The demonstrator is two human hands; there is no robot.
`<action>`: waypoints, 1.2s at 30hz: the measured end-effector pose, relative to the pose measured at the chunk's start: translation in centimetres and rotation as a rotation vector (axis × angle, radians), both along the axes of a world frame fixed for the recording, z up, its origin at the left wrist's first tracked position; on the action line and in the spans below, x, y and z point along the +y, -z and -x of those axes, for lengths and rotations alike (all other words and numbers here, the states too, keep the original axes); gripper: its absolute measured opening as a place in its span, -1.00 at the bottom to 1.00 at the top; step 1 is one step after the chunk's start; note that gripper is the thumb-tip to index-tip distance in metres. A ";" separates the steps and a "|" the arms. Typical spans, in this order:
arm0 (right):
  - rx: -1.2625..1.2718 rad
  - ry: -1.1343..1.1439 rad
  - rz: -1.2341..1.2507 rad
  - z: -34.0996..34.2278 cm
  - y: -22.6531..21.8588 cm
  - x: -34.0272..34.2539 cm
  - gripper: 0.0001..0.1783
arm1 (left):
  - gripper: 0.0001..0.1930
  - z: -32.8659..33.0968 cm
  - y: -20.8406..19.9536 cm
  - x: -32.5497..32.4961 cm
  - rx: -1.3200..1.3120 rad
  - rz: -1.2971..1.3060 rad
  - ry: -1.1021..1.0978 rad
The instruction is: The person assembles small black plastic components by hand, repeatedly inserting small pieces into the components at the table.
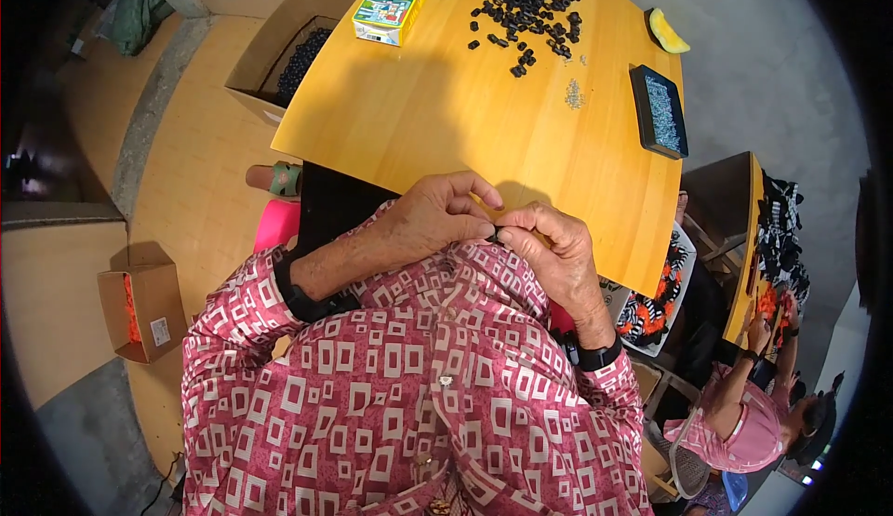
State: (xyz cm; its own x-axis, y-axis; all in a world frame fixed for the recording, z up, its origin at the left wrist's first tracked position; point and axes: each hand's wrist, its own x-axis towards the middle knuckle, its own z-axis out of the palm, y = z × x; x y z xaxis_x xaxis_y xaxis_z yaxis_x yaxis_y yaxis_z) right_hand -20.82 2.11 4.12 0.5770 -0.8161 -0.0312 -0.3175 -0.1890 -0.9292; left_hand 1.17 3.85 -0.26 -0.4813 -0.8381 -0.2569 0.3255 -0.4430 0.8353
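Note:
Just off the near edge of the yellow wooden table (391,120), my two hands meet above my lap. A small black piece (494,234) sits between their fingertips, mostly covered. My left hand (442,214) pinches it with thumb and bent fingers from the left. From the right, the thumb and forefinger of my right hand (556,251) close on the same piece. Farther back on the table lies a loose heap of small black parts (530,4). Beside it is a little scatter of tiny clear or silvery bits (574,95).
A black tray (640,97) of small pale-blue pieces sits at the table's right edge, near a yellow fruit-like wedge (668,32). A yellow-green carton (391,9) stands back left. Cardboard boxes (251,65) flank the table. A co-worker (739,423) works at another table, lower right.

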 end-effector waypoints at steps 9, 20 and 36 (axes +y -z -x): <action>-0.186 0.207 -0.380 -1.1 1.0 0.3 -0.90 | -0.71 0.6 0.8 0.3 -0.063 0.160 -0.068; -0.031 0.158 0.104 -1.8 0.7 0.9 -0.74 | -0.74 0.0 0.1 -0.2 -0.003 -0.017 -0.109; 0.049 0.189 0.245 -2.9 0.4 0.4 -0.67 | -0.63 -0.1 -0.9 -0.8 0.114 -0.068 -0.151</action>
